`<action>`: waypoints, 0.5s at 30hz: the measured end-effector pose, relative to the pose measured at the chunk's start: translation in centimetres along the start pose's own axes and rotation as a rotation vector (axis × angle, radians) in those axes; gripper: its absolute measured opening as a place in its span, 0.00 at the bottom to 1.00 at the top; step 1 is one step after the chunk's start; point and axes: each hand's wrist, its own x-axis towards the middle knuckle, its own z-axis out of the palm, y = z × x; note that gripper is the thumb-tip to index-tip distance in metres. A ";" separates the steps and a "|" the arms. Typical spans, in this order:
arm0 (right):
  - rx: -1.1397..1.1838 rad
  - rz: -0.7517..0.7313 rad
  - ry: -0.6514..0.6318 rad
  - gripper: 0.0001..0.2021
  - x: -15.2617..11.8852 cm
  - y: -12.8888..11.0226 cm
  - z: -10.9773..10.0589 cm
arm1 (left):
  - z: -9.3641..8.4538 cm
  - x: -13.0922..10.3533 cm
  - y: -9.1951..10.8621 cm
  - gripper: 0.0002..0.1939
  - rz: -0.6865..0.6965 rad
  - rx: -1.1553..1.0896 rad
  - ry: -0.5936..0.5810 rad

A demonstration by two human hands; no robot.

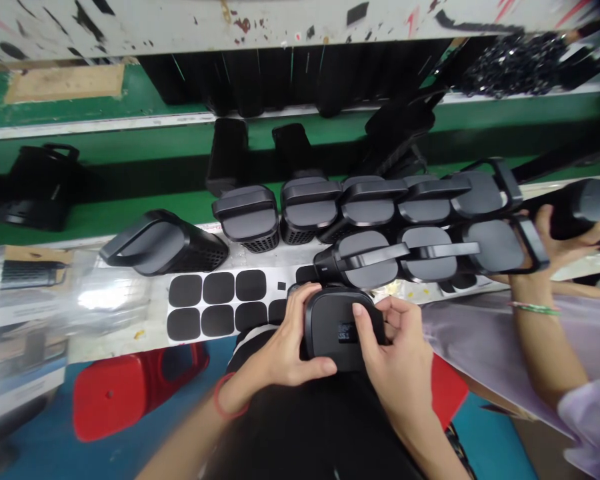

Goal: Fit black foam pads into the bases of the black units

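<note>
1. Fingers [300,303] of the left hand [285,347] clamp the black speaker's [337,330] left edge, held low above the lap.
2. Right hand [397,353] fingers press closed on its face.
3. Rows of black speakers [380,220] lie on the worktop [130,347] behind.
4. A co-worker's hand [560,247] grips another at far right.

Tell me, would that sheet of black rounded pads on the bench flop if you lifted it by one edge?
Probably yes: the pad sheet lies thin and flat on the bench, so it likely bends. It looks light. The pads seem stuck to backing, so they would likely stay on.
</note>
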 end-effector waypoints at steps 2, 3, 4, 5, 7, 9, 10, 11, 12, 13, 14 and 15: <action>-0.003 -0.005 -0.007 0.13 -0.1 0.0 0.0 | -0.1 -0.1 0.1 0.49 0.004 -0.011 -0.007; 0.004 -0.011 -0.006 0.14 -0.1 0.0 0.0 | -0.1 -0.1 0.1 0.48 0.008 -0.019 -0.011; 0.017 -0.016 -0.004 0.14 -0.1 0.0 0.0 | -0.2 -0.1 0.2 0.46 0.008 -0.027 -0.015; 0.033 -0.024 0.003 0.15 -0.2 0.1 0.0 | -0.2 -0.1 0.3 0.45 0.003 -0.036 -0.019; 0.064 -0.041 0.024 0.15 -0.3 0.3 0.2 | -0.2 -0.1 0.4 0.41 -0.016 -0.046 -0.024; 0.083 -0.056 0.046 0.14 -0.5 0.4 0.3 | -0.1 -0.1 0.5 0.39 -0.038 -0.046 -0.021; 0.087 -0.060 0.053 0.14 -0.5 0.4 0.3 | -0.1 -0.2 0.5 0.38 -0.047 -0.044 -0.014; 0.085 -0.060 0.053 0.14 -0.5 0.5 0.4 | 0.0 -0.2 0.5 0.38 -0.054 -0.041 -0.006; 0.080 -0.056 0.048 0.15 -0.5 0.5 0.4 | 0.0 -0.2 0.5 0.37 -0.060 -0.040 0.002; 0.068 -0.051 0.040 0.15 -0.5 0.5 0.3 | 0.1 -0.2 0.4 0.38 -0.063 -0.038 0.006; 0.051 -0.047 0.023 0.15 -0.5 0.6 0.2 | 0.1 -0.2 0.4 0.38 -0.061 -0.036 0.004; 0.031 -0.046 -0.002 0.16 -0.4 0.6 0.1 | 0.0 -0.2 0.4 0.39 -0.056 -0.036 0.001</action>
